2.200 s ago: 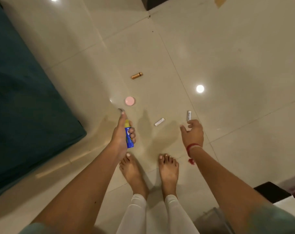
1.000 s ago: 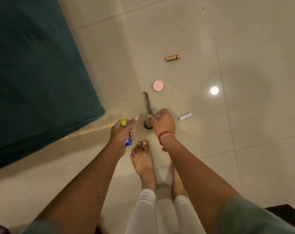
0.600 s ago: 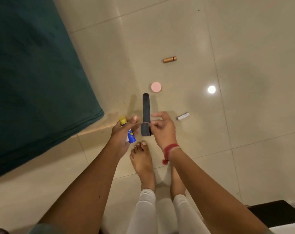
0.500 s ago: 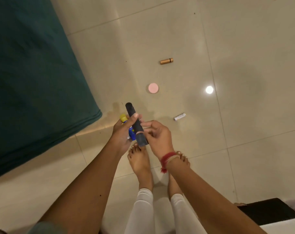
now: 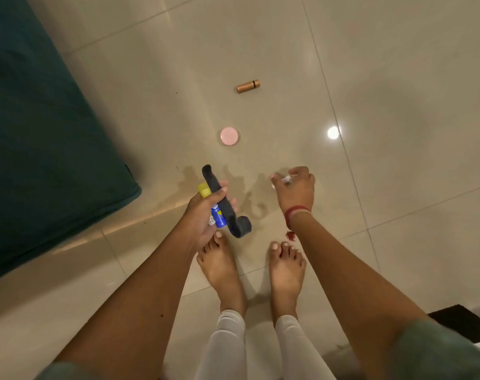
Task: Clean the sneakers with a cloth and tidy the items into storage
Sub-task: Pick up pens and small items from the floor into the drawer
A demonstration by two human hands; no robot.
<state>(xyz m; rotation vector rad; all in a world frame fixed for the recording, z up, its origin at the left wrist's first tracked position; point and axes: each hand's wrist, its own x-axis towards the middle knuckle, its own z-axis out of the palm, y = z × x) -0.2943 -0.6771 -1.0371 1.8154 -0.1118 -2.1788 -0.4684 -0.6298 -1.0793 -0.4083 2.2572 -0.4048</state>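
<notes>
My left hand [image 5: 203,215] grips two things together: a blue tube with a yellow cap [image 5: 206,191] and a long black curved strip [image 5: 219,198] whose lower end curls near my toes. My right hand [image 5: 296,187] is low over the floor, its fingers pinching a small white tube [image 5: 286,180]. A pink round lid [image 5: 229,136] lies on the tiles ahead of my hands. Further off lies a copper-coloured tube [image 5: 248,86]. No sneakers or cloth are in view.
A dark teal cushioned piece of furniture [image 5: 41,149] fills the left side. My bare feet [image 5: 225,267] stand on glossy beige tiles. A black object [image 5: 463,322] sits at the lower right corner. A lamp reflection [image 5: 333,132] shines on the floor.
My right hand picked the black strip off the floor and passed it to my left hand, then moved right and closed on the small white tube.
</notes>
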